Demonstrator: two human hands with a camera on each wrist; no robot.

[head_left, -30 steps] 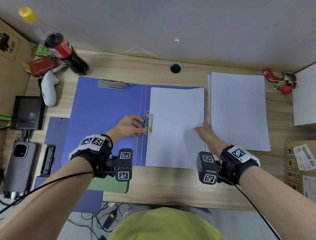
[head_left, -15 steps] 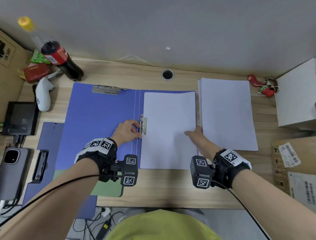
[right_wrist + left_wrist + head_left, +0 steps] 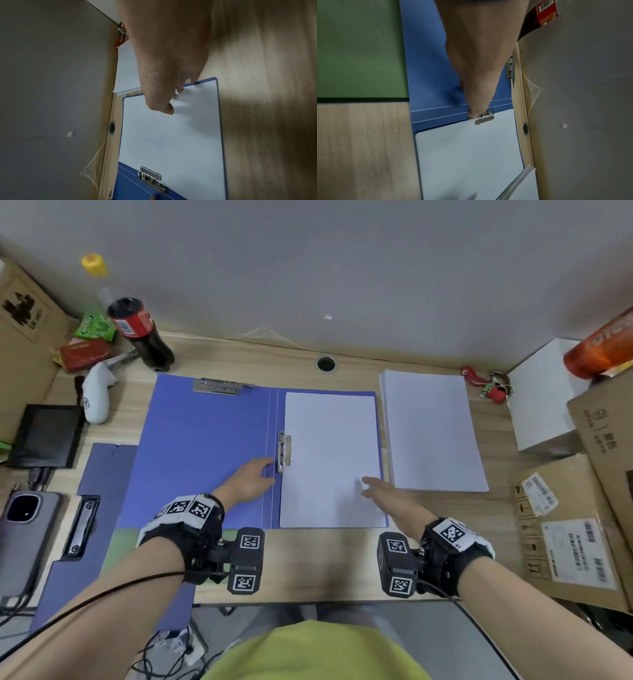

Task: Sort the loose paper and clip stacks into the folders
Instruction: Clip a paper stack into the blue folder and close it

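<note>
Paper, a white sheet or thin stack [image 3: 334, 460], lay flat on the right half of an open blue folder [image 3: 205, 446] at the middle of a light wooden desk [image 3: 308, 563], its left edge tucked under a silver spring clip [image 3: 283, 451] by the folder's spine. The sheet nearly filled that half, leaving only a thin blue margin at the top and right edges. Just right of the folder, with a narrow strip of bare wood between them, sat one thicker stack of loose white paper [image 3: 433, 433]. A second silver clip [image 3: 217, 386] was fixed at the top edge of the folder's left half, which was otherwise bare blue. The left hand [image 3: 251, 479] rested on the folder beside the spine, fingertips touching the near end of the spring clip; whether they pressed it could not be told. The right hand [image 3: 388, 491] lay over the sheet's lower right part, fingers loosely extended and slightly spread, holding nothing. A band of bare desk ran along the near edge below the folder. A second blue folder [image 3: 102, 474] with a black clip lay partly under the first at the left, over a green mat [image 3: 116, 546]. Around the edges stood one dark cola bottle [image 3: 144, 337], one grey phone [image 3: 20, 529], one white box [image 3: 541, 395], two brown cardboard boxes [image 3: 575, 525] at the right and red keyrings [image 3: 489, 386].
</note>
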